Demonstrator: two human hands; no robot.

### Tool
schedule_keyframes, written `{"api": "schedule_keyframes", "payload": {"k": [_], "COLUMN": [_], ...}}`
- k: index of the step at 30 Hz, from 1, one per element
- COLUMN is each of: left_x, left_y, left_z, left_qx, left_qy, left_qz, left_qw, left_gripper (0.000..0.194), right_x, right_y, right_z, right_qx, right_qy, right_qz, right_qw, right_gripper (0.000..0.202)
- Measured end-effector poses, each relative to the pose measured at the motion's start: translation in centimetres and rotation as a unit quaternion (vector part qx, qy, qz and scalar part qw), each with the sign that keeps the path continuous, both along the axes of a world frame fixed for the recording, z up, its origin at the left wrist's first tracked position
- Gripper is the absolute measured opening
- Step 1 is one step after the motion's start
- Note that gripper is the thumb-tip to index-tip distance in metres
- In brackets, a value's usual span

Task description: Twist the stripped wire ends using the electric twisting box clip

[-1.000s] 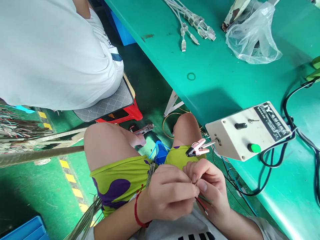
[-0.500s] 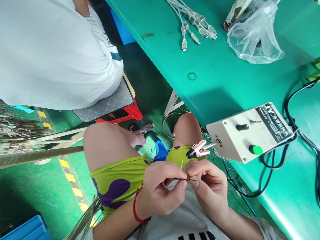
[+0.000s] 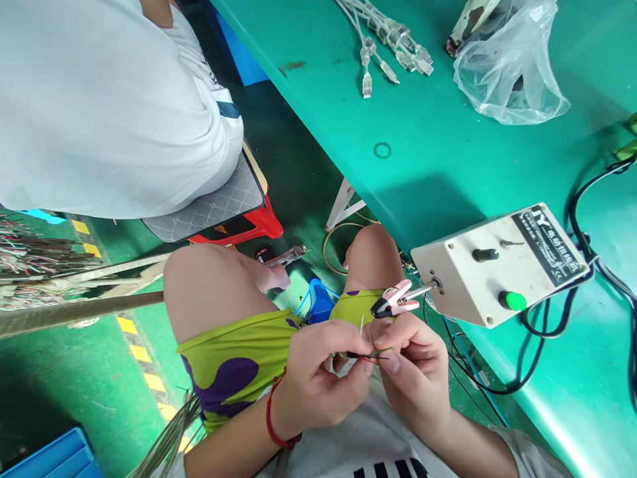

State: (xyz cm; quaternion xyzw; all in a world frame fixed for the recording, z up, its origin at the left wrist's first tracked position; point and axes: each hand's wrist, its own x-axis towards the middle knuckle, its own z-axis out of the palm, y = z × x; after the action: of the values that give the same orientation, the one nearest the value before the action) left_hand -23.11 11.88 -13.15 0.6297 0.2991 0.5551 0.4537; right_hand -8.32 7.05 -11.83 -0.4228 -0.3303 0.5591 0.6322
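Observation:
My left hand (image 3: pixel 326 375), with a red string bracelet at the wrist, pinches a few thin coloured wires (image 3: pixel 371 356) between thumb and fingers. Black, red and green strands show in the gap, and a white one sticks up apart from them. From the other side my right hand (image 3: pixel 418 368) is closed at the wires' tips, thumb against index finger. Just above the fingers, a pink and black clip (image 3: pixel 398 300) sits on the metal shaft of a beige control box (image 3: pixel 500 265). The rest of the cable is hidden behind my left hand.
The green table (image 3: pixel 428 172) carries clear USB cables (image 3: pixel 398 43), a plastic bag (image 3: pixel 515 73), a small ring (image 3: pixel 382 151) and black power cords (image 3: pixel 537 345). A person in white (image 3: pixel 119 106) sits on a red stool (image 3: pixel 266 222) at left. Wire bundles (image 3: pixel 40 259) hang beyond a pole.
The wires between my fingertips have shifted: the green and red strands now show fanned apart. My right hand has moved very slightly left; my left hand stays nearly in place.

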Motion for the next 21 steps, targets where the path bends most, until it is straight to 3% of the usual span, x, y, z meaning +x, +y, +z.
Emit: {"api": "schedule_keyframes", "payload": {"k": [4,8,11,15,21], "left_x": [0.0,0.2,0.4,0.6,0.7], "left_y": [0.1,0.3,0.5,0.9,1.5], "left_z": [0.0,0.0,0.0,0.2,0.4], "left_qx": [0.001,-0.030,-0.044,-0.045,-0.038], "left_qy": [-0.015,-0.031,-0.045,-0.040,-0.027], "left_qz": [0.013,0.037,0.048,0.060,0.060], "left_qw": [1.000,0.998,0.997,0.996,0.997], "left_gripper": [0.005,0.004,0.003,0.006,0.005], "right_x": [0.1,0.4,0.7,1.1,0.7], "right_y": [-0.3,0.6,2.0,3.8,5.1], "right_z": [-0.2,-0.2,0.4,1.2,0.7], "right_qx": [-0.024,-0.070,-0.094,-0.095,-0.065], "right_qy": [0.007,0.041,0.078,0.170,0.223], "right_qz": [-0.001,0.015,-0.028,-0.011,0.039], "right_qw": [1.000,0.997,0.992,0.981,0.972], "right_gripper": [0.004,0.030,0.027,0.063,0.038]}}
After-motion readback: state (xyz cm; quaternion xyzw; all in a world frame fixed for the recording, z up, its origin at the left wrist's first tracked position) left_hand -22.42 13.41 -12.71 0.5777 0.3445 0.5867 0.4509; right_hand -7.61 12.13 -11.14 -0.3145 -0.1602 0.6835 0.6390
